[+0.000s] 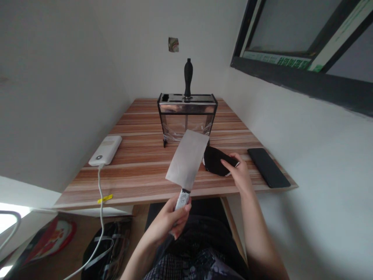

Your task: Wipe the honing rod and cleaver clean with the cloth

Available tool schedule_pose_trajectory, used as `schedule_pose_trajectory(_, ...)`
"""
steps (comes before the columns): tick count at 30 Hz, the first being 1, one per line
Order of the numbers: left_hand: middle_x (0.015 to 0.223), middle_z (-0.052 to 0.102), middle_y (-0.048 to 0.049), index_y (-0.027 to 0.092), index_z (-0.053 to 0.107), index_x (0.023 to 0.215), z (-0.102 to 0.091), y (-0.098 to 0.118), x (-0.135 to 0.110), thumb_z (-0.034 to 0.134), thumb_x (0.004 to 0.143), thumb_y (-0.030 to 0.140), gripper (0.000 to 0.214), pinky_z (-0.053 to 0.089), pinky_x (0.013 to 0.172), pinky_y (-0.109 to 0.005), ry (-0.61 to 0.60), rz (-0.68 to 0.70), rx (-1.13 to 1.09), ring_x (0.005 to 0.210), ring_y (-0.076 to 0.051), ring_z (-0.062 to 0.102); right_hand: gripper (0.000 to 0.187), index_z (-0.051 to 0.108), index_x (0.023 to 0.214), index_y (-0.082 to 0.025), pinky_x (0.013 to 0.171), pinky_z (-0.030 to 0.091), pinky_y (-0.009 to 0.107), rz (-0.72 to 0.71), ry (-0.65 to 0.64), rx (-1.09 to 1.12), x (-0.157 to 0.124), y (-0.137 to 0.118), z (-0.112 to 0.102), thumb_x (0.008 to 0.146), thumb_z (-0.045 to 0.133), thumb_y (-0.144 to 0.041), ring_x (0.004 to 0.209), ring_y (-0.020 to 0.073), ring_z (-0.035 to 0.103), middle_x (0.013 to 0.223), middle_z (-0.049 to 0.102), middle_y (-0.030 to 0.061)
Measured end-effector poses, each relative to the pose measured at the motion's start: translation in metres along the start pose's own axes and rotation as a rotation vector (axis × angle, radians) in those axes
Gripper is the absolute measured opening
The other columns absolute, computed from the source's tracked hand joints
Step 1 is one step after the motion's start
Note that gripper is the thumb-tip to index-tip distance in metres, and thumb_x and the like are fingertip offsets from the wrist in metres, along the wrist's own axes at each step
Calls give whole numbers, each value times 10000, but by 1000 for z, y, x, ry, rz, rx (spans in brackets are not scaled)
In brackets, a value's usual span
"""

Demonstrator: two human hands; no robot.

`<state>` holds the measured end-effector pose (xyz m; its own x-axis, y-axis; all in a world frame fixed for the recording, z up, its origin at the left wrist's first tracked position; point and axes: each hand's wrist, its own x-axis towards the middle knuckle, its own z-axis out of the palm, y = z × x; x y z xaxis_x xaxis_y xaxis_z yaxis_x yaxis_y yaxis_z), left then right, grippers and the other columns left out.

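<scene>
A cleaver (pixel 188 159) with a broad grey blade is in my left hand (pixel 171 217), whose fingers wrap round its pale patterned handle. The blade points up and away from me, above the table's front part. To its right, my right hand (pixel 237 171) pinches the right end of a black cloth-like piece (pixel 216 160) with a whitish edge; thumb and fingers close on it. Behind the blade stands a clear-sided holder (pixel 188 109) with a black frame and shiny top. A black ribbed handle (pixel 188 77) rises out of that top.
A black phone (pixel 268 167) lies near the right edge of the striped wooden table (pixel 140 155). On the left is a white power bank (pixel 105 150) with a white cable (pixel 101 210) hanging over the front edge, across yellow tape (pixel 108 197). A bag (pixel 106 245) sits below. Walls border the table.
</scene>
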<state>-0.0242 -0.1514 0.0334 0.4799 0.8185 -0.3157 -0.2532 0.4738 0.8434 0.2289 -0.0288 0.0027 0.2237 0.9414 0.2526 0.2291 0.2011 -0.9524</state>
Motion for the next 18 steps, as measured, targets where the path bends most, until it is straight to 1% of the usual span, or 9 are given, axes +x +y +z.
schedule_pose_trajectory(2,493,349,128,197,425,842,0,0,0,669,770,493,391,261,275,-116,2,-6,10,301,-9,237,323,548,849,-216,677,485,308,78,70,200,-3,0,3,675,730,-418,712,173,614,764,638,-25)
schedule_pose_trajectory(4,501,354,124,200,420,836,0,0,0,665,771,497,390,273,281,-117,3,-19,24,306,-11,244,354,565,925,-214,699,512,340,139,127,336,-7,-1,6,679,726,-411,759,191,646,843,681,4)
schedule_pose_trajectory(6,510,359,122,201,415,837,-1,-1,-1,655,784,487,377,279,287,-114,4,-27,37,311,-11,252,388,591,1017,-206,757,529,387,132,170,399,-11,-7,8,705,710,-404,859,220,667,963,704,49)
schedule_pose_trajectory(9,520,362,119,201,413,845,-3,-2,-2,643,803,465,353,284,291,-111,-1,-36,56,316,-11,257,352,633,1062,-185,877,511,445,-12,319,367,-23,-27,9,774,663,-386,1003,253,652,1068,698,91)
schedule_pose_trajectory(11,524,362,117,201,414,844,-2,-4,-2,641,807,462,348,289,289,-113,-12,-47,73,319,-12,258,288,667,1026,-175,932,492,462,-130,460,233,-36,-44,11,810,640,-364,1038,268,641,1066,702,99)
schedule_pose_trajectory(12,526,363,116,201,415,843,-2,-4,-2,640,809,463,347,290,287,-114,-24,-57,84,321,-13,262,259,677,1023,-179,955,481,466,-193,485,144,-42,-53,13,826,631,-340,1055,274,636,1068,703,98)
schedule_pose_trajectory(13,529,365,114,202,416,843,-1,-5,-3,639,812,463,345,291,287,-115,-36,-65,94,323,-14,267,237,679,1042,-192,975,472,468,-268,455,61,-49,-61,15,849,607,-307,1074,275,629,1085,701,95)
schedule_pose_trajectory(14,530,363,114,202,416,843,0,-5,-3,638,814,465,346,289,288,-114,-47,-71,101,325,-14,269,230,677,1070,-212,990,465,467,-358,353,-13,-55,-68,18,871,574,-265,1093,271,623,1117,694,87)
schedule_pose_trajectory(18,518,349,118,197,428,861,3,-6,-5,649,801,489,371,287,298,-116,-58,-75,106,324,-11,260,451,559,1279,-269,1089,382,488,-669,-346,-208,-71,-80,31,886,415,-100,1277,238,493,1358,557,50)
